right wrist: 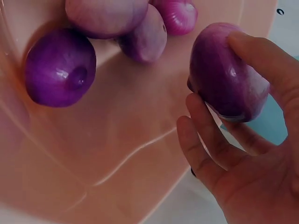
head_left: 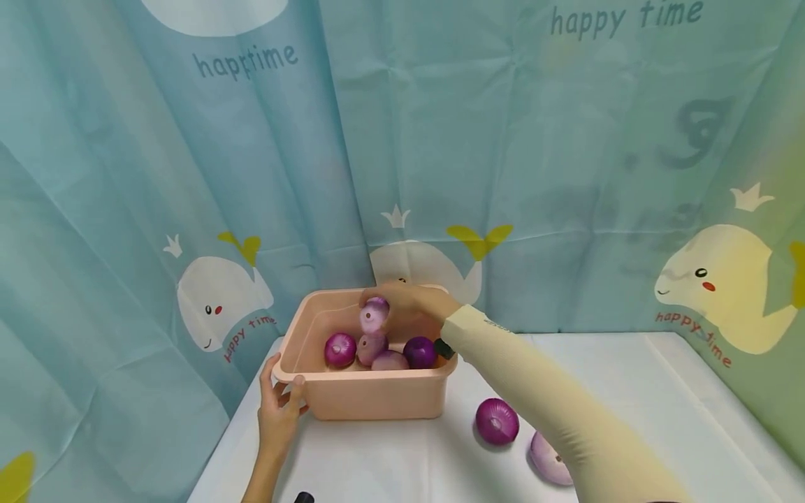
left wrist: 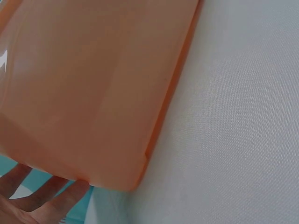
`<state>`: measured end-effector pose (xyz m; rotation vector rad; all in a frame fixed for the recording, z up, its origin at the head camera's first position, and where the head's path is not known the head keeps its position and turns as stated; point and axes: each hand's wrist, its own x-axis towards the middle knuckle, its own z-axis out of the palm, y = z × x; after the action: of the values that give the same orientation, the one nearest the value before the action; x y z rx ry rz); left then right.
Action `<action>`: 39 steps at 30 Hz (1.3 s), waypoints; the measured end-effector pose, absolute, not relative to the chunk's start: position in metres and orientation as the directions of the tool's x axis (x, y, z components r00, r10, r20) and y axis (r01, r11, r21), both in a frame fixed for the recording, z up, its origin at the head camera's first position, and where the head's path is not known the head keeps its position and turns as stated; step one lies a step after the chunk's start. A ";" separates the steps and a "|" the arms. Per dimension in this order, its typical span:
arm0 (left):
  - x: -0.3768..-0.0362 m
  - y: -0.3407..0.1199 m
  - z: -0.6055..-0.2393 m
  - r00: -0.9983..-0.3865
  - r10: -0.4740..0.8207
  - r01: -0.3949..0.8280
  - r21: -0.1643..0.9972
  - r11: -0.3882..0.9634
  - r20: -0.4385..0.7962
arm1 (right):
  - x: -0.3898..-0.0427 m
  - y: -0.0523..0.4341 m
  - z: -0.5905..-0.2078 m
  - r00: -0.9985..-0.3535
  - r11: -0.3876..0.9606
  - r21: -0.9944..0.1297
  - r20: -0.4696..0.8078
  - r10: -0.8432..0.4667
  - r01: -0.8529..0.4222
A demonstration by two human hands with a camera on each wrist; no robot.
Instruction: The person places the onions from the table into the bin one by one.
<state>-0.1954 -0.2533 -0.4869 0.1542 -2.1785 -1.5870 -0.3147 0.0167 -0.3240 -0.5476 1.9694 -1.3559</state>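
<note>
Near the back of the table stands a pink plastic bin (head_left: 377, 398). My left hand (head_left: 279, 412) grips its near left corner, with fingertips against the outer wall in the left wrist view. Over the bin's inside, my right hand (head_left: 405, 297) holds a purple onion (right wrist: 229, 74) between thumb and fingers. Below it on the bin floor lie several more onions: a bright magenta one (head_left: 340, 350) at left, a dark purple one (head_left: 420, 352) at right, and paler ones (head_left: 390, 360) between them. The held onion appears raised above these.
On the white table (head_left: 365, 461), a magenta onion (head_left: 497, 422) lies right of the bin. A paler onion (head_left: 548, 461) is partly hidden by my right sleeve (head_left: 553, 398). A blue whale-print curtain (head_left: 428, 140) hangs close behind the bin.
</note>
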 end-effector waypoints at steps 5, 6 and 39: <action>-0.196 -0.254 -0.488 -0.900 -0.331 0.174 0.929 0.326 0.284 | -0.306 0.017 -0.325 -0.688 0.310 -0.944 -0.298 -0.662 0.112; -0.196 -0.254 -0.489 -0.899 -0.329 0.178 0.929 0.325 0.288 | -0.306 0.018 -0.324 -0.689 0.313 -0.944 -0.295 -0.662 0.104; -0.194 -0.252 -0.487 -0.891 -0.344 0.173 0.921 0.349 0.298 | -0.353 0.053 -0.314 -0.583 0.479 -0.475 0.092 -0.807 -0.738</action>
<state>-0.1942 -0.2517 -0.4871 0.1487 -2.1738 -1.5643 -0.3528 0.0532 -0.3137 -1.3551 2.5750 -0.7191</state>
